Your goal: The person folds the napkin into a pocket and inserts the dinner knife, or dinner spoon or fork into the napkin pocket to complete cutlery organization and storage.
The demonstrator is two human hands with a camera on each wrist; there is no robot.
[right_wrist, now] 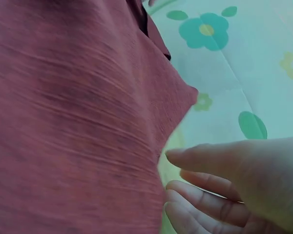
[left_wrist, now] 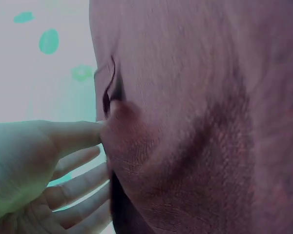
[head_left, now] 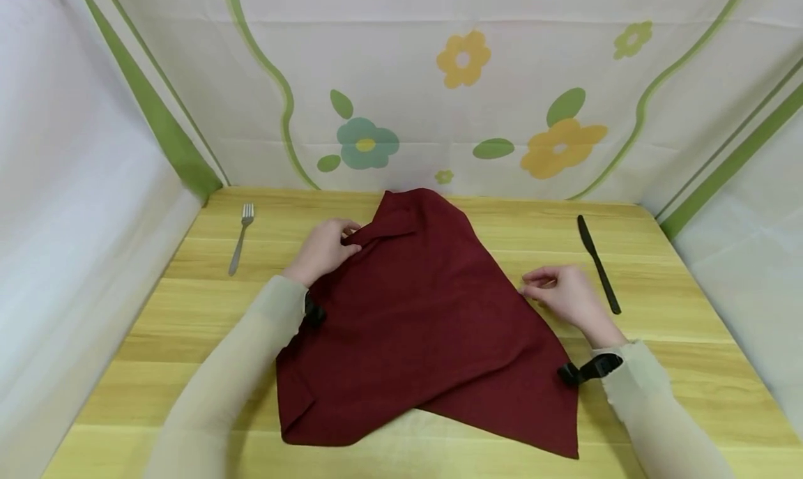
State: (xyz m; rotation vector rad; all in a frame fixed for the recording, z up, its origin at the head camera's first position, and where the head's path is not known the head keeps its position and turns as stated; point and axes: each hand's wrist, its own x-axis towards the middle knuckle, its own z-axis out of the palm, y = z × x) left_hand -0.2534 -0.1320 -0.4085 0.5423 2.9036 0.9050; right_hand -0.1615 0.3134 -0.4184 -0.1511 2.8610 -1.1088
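A dark red cloth (head_left: 426,312) lies loosely folded across the wooden table, with a turned-back flap near its far end and one corner sticking out at the front right. My left hand (head_left: 326,249) pinches the cloth's upper left edge, and in the left wrist view the thumb (left_wrist: 78,136) meets the edge while the other fingertips are hidden behind the fabric. At the slanting right edge of the cloth is my right hand (head_left: 564,294). Its thumb (right_wrist: 205,158) and fingers stand apart, fingertips right beside the fabric.
A metal fork (head_left: 241,238) lies at the far left of the wooden table (head_left: 144,367). On the right, beyond my right hand, rests a black knife (head_left: 599,266). Behind the table hangs a white curtain (head_left: 401,81) with printed flowers, and more white fabric encloses both sides.
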